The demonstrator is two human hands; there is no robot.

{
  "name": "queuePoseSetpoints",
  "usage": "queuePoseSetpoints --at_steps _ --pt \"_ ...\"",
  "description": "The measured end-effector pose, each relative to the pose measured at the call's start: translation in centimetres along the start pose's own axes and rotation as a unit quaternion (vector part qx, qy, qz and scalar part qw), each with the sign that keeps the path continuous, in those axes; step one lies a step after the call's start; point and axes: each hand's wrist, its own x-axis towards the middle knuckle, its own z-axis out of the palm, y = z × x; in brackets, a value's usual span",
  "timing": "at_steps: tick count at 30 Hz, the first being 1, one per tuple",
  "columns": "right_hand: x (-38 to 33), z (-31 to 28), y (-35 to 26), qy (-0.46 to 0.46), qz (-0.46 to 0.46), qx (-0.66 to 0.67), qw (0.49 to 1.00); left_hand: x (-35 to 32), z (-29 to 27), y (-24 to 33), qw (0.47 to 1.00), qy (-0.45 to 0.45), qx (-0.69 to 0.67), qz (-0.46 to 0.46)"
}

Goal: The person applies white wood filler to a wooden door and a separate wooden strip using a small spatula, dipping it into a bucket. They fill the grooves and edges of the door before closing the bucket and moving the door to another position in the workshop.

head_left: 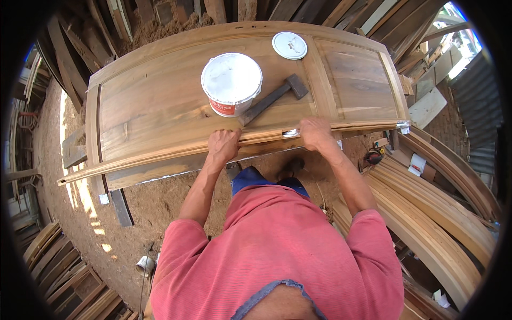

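Door panel: a long panelled wooden door point(160, 106) lies flat in front of me, its length running left to right; it carries everything else.
Near edge: a thin wooden strip point(160, 154) runs along the door's near long edge, from beyond the left corner to the right corner; both my hands are on it.
Left hand: my left hand point(224, 145) curls over the strip near the middle of the near edge, fingers wrapped down around it, knuckles up, forearm rising straight from below.
Right hand: my right hand point(314, 133) grips the same strip just to the right, fingers closed over it; a small shiny metal piece point(290, 133) shows beside it, and I cannot tell whether the hand holds it.
Bucket: a white bucket point(231, 82) stands open at the door's middle, near my left hand.
Hammer: a hammer point(274, 98) lies tilted just right of the bucket, handle end pointing toward the near edge.
Lid: a white lid point(289, 45) lies flat by the far edge.
Open room: the door's left and right panels lie bare.
Surroundings: curved wooden pieces point(437, 218) are stacked to my right, over sawdust-covered ground point(154, 202).
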Motion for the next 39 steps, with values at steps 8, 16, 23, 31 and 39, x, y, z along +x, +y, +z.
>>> queuePoseSetpoints --at_steps 8,16,23,31,39 --pt "0.3 -0.5 1.7 -0.037 0.075 0.026 0.996 0.4 0.2 -0.8 1.0 0.021 -0.002 0.013" --pt "2.4 0.0 -0.1 0.01 0.096 0.016 0.995 2.4 -1.8 -0.8 0.998 -0.064 0.008 -0.008" --pt "-0.4 0.3 2.2 0.06 0.074 0.06 0.994 3.3 -1.2 -1.6 0.993 -0.114 0.023 -0.029" --pt "-4.5 10.7 2.0 0.294 0.13 0.457 0.829 3.3 -2.0 -1.2 0.991 -0.129 0.027 -0.021" --pt "-4.1 14.4 0.3 0.2 0.215 0.8 0.522 3.4 -1.9 -1.5 0.994 -0.11 0.024 0.011"
